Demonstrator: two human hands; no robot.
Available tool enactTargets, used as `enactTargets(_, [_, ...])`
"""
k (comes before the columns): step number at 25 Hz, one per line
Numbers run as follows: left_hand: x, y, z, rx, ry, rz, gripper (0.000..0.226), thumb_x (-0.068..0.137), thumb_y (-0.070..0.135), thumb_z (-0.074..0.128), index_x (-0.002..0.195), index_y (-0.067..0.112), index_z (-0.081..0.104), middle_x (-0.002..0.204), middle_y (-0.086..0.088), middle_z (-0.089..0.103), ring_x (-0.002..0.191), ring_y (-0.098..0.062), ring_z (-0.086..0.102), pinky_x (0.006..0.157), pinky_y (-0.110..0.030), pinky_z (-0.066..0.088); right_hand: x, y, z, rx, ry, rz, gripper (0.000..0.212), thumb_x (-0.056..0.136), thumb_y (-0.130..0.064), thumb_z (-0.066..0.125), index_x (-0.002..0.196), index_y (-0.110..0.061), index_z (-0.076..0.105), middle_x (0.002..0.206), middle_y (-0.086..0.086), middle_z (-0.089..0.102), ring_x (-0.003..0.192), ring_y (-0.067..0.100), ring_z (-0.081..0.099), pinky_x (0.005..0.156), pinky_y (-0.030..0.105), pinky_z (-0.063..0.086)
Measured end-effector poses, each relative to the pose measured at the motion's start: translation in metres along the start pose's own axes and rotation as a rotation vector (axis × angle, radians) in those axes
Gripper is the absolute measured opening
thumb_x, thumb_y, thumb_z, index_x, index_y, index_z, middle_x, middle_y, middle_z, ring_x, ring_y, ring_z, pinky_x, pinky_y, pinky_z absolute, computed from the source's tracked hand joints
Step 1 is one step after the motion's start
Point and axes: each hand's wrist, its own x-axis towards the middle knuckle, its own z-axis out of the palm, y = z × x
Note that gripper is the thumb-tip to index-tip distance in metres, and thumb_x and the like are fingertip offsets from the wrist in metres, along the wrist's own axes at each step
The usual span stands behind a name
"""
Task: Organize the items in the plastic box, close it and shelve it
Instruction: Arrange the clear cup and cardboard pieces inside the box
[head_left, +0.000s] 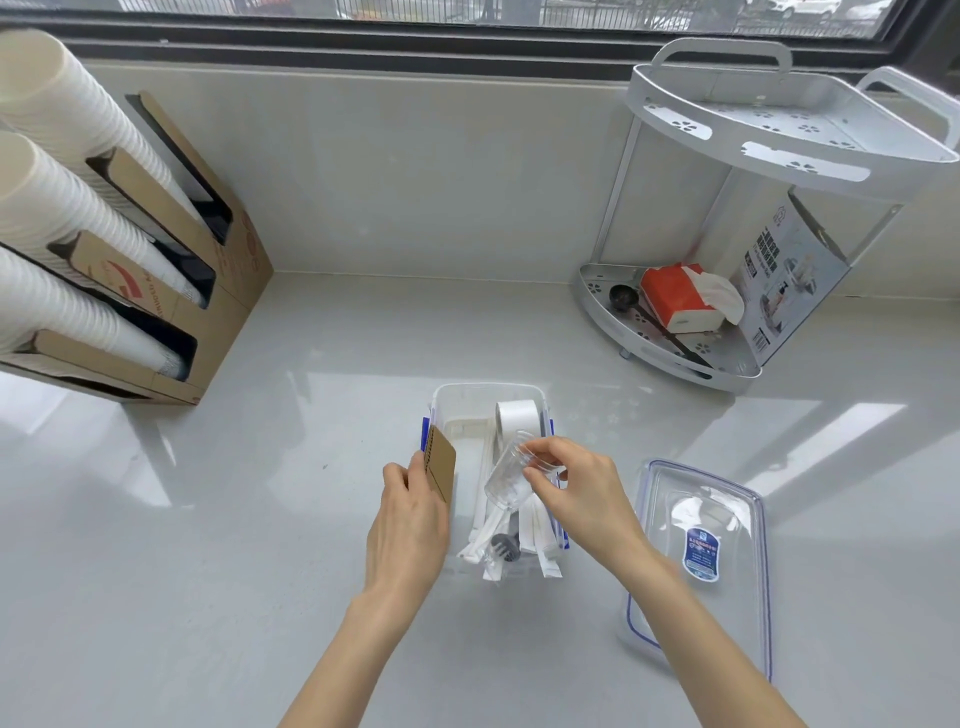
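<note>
A clear plastic box with blue clips sits open on the counter in front of me. Inside lie a white paper roll, several white wrapped sticks and a dark fork. My left hand grips a brown cardboard piece at the box's left wall. My right hand holds a clear plastic cup, tilted, over the box. The clear lid with a blue label lies flat to the right of the box.
A white two-tier corner shelf stands at the back right; its lower tier holds an orange tissue pack, a black scoop and a printed carton. A cardboard dispenser with stacks of paper cups stands at the left. A window runs along the back.
</note>
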Motion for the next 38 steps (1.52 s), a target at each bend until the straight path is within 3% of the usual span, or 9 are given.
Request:
enactTargets(4, [-0.003,-0.002,0.003,0.089,-0.003,-0.005,0.048,0.091,0.014,0.035,0.138,0.012,0.024,0.110,-0.009,0.041,0.087,-0.025,0.050,0.057,-0.030,0.037,0.000,-0.001,0.004,0.025,-0.005,-0.003,0.023,0.084,-0.011,0.059,0.107,-0.012,0.064,0.098,0.000,0.069,0.084,0.005,0.055,0.076,0.009,0.039])
enactTargets(9, [0.000,-0.003,0.012,0.179,-0.023,-0.005,0.054,0.089,0.010,0.036,0.140,0.013,0.019,0.114,-0.008,0.042,0.100,-0.024,0.046,0.065,-0.031,0.038,0.001,0.001,0.007,0.064,-0.012,0.020,0.028,0.085,-0.009,0.057,0.112,-0.014,0.061,0.090,-0.006,0.063,0.081,0.006,0.054,0.069,-0.005,0.037])
enactTargets(15, [0.004,-0.015,0.009,0.065,0.021,0.010,0.065,0.085,0.001,0.039,0.141,0.026,0.017,0.103,-0.006,0.037,0.093,-0.023,0.041,0.058,-0.030,0.038,0.015,-0.005,0.025,0.051,-0.128,-0.043,0.024,0.086,-0.010,0.056,0.109,-0.016,0.062,0.088,-0.002,0.064,0.081,0.005,0.054,0.069,-0.006,0.035])
enactTargets(17, [0.005,-0.018,0.008,0.001,-0.008,0.022,0.063,0.086,0.004,0.039,0.141,0.027,0.019,0.104,-0.007,0.037,0.092,-0.023,0.043,0.059,-0.030,0.039,0.021,-0.010,0.037,0.023,-0.170,-0.074,0.025,0.087,-0.011,0.053,0.111,-0.015,0.061,0.098,0.004,0.068,0.084,0.007,0.055,0.072,-0.003,0.034])
enactTargets(22, [0.003,-0.028,0.006,-0.185,-0.043,0.054,0.059,0.087,0.011,0.044,0.140,0.030,0.025,0.096,0.000,0.033,0.068,-0.019,0.044,0.060,-0.025,0.038,0.031,-0.016,0.056,-0.005,-0.247,-0.083,0.028,0.090,-0.008,0.047,0.115,-0.013,0.059,0.110,0.011,0.066,0.100,0.019,0.059,0.089,0.025,0.044])
enactTargets(26, [0.003,-0.033,0.009,-0.211,-0.054,0.058,0.059,0.087,0.014,0.045,0.139,0.032,0.024,0.095,0.003,0.032,0.063,-0.015,0.042,0.060,-0.020,0.035,0.035,-0.014,0.064,-0.026,-0.253,-0.072,0.028,0.090,-0.007,0.046,0.114,-0.011,0.059,0.111,0.010,0.065,0.100,0.019,0.059,0.090,0.024,0.043])
enactTargets(30, [0.004,-0.034,0.010,-0.230,-0.065,0.039,0.057,0.088,0.014,0.044,0.139,0.030,0.025,0.097,0.002,0.032,0.064,-0.017,0.043,0.061,-0.023,0.037,0.035,-0.008,0.067,-0.017,-0.327,0.002,0.029,0.089,-0.009,0.046,0.115,-0.014,0.059,0.106,0.010,0.068,0.098,0.018,0.059,0.077,0.013,0.036])
enactTargets(35, [0.003,-0.033,0.012,-0.277,-0.087,0.014,0.058,0.088,0.013,0.045,0.139,0.029,0.024,0.096,0.001,0.032,0.061,-0.019,0.047,0.063,-0.028,0.045,0.035,-0.002,0.063,-0.018,-0.475,0.058,0.031,0.089,-0.011,0.046,0.116,-0.020,0.059,0.108,0.010,0.070,0.090,0.010,0.056,0.080,0.018,0.039])
enactTargets(38, [0.003,-0.034,0.014,-0.283,-0.092,0.011,0.059,0.088,0.017,0.048,0.139,0.030,0.022,0.097,0.002,0.032,0.059,-0.015,0.045,0.062,-0.025,0.042,0.036,-0.001,0.063,-0.044,-0.505,0.051,0.033,0.090,-0.013,0.045,0.121,-0.021,0.056,0.115,0.010,0.067,0.107,0.018,0.058,0.090,0.024,0.041])
